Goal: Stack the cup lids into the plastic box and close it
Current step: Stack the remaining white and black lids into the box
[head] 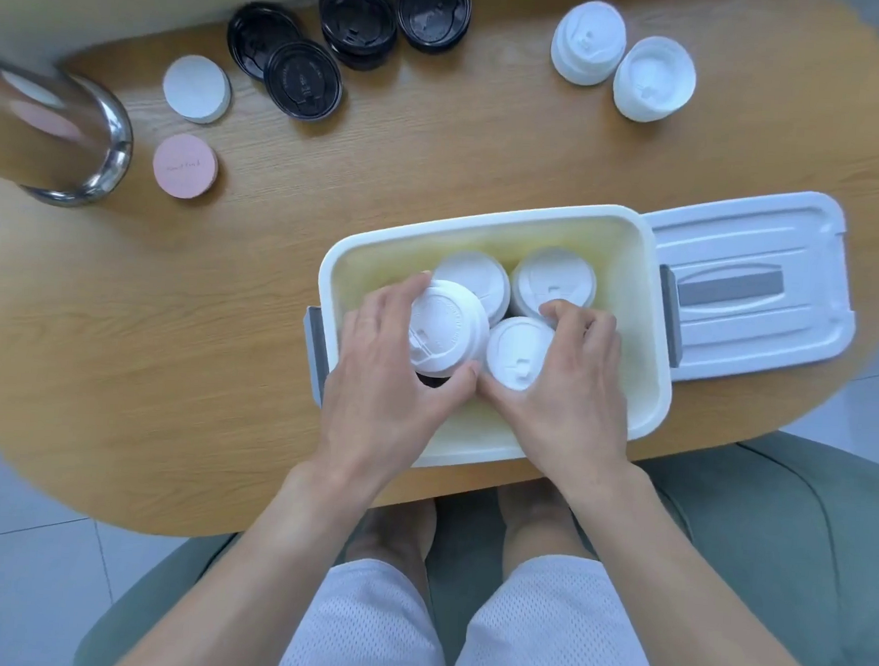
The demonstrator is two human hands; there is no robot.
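An open white plastic box [649, 314] sits on the wooden table near its front edge. Inside stand stacks of white cup lids. My left hand [388, 376] grips a white lid stack [445, 328] at the box's left side. My right hand [568, 376] holds another white lid stack [518, 350] beside it. Two more white stacks [474, 281] [554, 280] stand behind them. The box's white cover [749, 290] with a grey handle lies on the table to the right of the box.
Several black lid stacks [303, 80] lie at the table's back. Two white lid stacks [589, 41] [653, 78] lie at the back right. A white disc [195, 86] and a pink disc [185, 165] sit left, beside a shiny metal cylinder [53, 139].
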